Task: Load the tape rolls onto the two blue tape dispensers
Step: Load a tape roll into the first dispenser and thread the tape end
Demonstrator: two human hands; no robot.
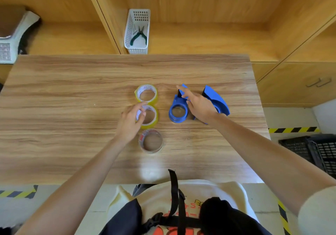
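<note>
Three tape rolls lie flat in a column mid-table: a far yellowish roll [147,93], a middle yellowish roll [151,118] and a near clear roll [151,141]. My left hand [130,121] hovers over the middle roll's left side, fingers spread, holding nothing. Two blue tape dispensers lie to the right: the left one [177,112] with its round hub showing, the right one [215,96] partly hidden. My right hand [197,104] reaches over and between them, fingers apart, index finger pointing away; whether it touches either dispenser is unclear.
A white plastic basket [137,32] with green-handled pliers stands beyond the wooden table's [72,93] far edge. A scale [12,34] sits at the far left. Black crates [312,151] stand on the floor to the right.
</note>
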